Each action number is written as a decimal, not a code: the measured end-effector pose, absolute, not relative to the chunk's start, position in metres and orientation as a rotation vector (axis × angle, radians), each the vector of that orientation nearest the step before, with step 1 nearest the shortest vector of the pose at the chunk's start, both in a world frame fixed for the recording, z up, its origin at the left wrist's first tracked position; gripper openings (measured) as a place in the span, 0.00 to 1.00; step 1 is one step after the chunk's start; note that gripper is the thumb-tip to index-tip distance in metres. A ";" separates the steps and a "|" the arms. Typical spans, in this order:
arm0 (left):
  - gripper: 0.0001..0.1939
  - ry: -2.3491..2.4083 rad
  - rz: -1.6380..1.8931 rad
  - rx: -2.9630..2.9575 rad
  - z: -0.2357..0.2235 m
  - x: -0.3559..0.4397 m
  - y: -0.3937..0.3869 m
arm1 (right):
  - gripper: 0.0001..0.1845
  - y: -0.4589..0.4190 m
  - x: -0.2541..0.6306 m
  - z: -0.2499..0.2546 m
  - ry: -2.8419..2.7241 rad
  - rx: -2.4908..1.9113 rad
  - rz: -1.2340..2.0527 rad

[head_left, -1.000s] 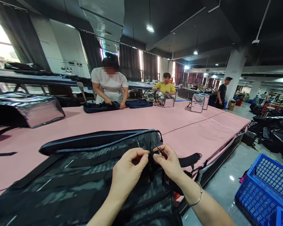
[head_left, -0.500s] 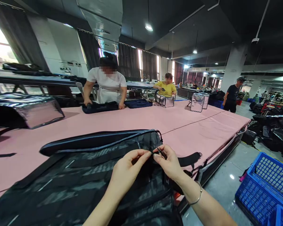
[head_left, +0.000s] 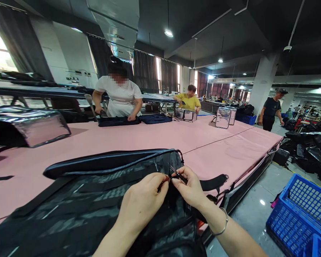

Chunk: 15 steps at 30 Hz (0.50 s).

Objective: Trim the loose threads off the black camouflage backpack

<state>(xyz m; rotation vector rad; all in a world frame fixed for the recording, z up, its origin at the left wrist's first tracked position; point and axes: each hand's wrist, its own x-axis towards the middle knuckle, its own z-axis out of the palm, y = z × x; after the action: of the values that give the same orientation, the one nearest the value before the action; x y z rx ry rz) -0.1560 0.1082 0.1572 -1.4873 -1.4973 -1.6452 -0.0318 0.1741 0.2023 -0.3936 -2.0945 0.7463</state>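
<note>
While the bag [head_left: 93,201] lies beneath, left grip [head_left: 144,198] is pressed together, right grip [head_left: 190,187] pinching a tool [head_left: 179,175]

Head camera looks forward and down, close over table [head_left: 139,137].

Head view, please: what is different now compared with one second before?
The left hand has curled further. Across the table, the person in white has moved one hand to the picture's left; the person in black has walked to the right. Neither of the wearer's hands visibly took or released anything. As before, the right hand holds the thin tool, and the bag lies on the table.
</note>
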 end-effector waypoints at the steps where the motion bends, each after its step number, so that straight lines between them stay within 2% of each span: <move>1: 0.16 -1.500 -1.622 -1.489 0.156 -0.156 0.109 | 0.08 0.174 -0.032 0.202 -2.096 -0.396 0.740; 8: 0.15 -1.554 -1.356 -1.369 0.153 -0.146 0.115 | 0.07 0.175 -0.033 0.202 -2.113 -0.437 0.684; 15: 0.14 -1.716 -1.365 -1.266 0.155 -0.135 0.128 | 0.05 0.186 -0.035 0.198 -2.102 -0.496 0.572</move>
<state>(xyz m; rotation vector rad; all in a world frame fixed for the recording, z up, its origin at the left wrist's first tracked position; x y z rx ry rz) -0.1351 0.1282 0.1551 -1.2659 -1.7163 -1.3647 -0.0353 0.1864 0.1981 -0.4961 -2.1020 0.5722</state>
